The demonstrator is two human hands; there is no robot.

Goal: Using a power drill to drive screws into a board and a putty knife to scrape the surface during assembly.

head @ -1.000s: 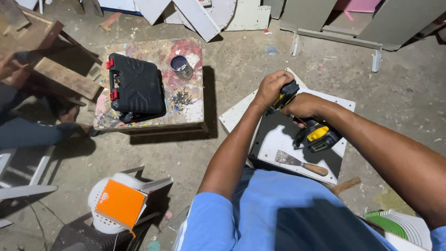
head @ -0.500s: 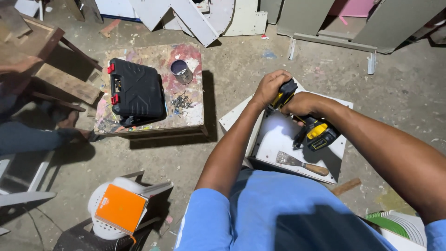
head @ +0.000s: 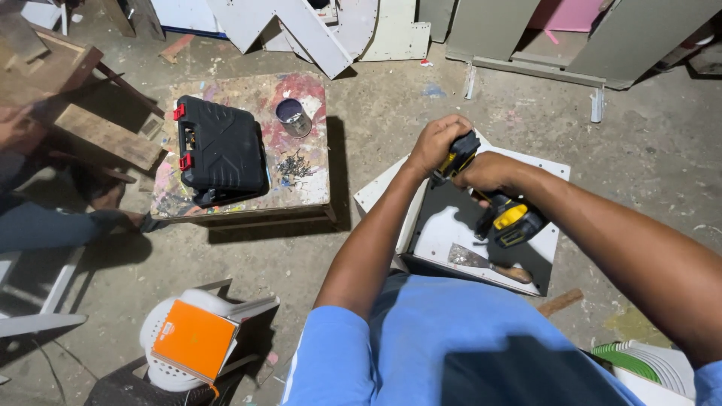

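Head view, looking down. Both hands meet on a yellow-and-black cordless drill (head: 489,199) just right of frame centre, at about 2 o'clock from the wearer's blue shirt (head: 451,353). Left hand (head: 435,143) is curled closed over the front end of the tool, apparently to steady the nose and press it down; right hand (head: 489,171) is wrapped shut around the grip, with the yellow battery block sticking out toward 4 o'clock below it. The bit itself is hidden under the left hand, so contact with the work cannot be confirmed. The drill sits over a white panel (head: 553,173) lying flat on the concrete floor (head: 376,113), with a darker panel section under the tool. A putty knife (head: 489,265) with a wooden handle lies on that panel at 6 o'clock from the drill, close by but apart from either hand. At 9 o'clock from the hands stands a low paint-stained counter (head: 308,188) carrying a black tool case (head: 222,150) with red latches, a small tin can (head: 293,116) at its 1 o'clock, and a loose heap of screws (head: 295,167) between case and edge, likely kept within arm's reach. An orange booklet (head: 194,340) rests on a white object at 7 o'clock. White cut-out shapes (head: 301,26) lean along the 12 o'clock edge.
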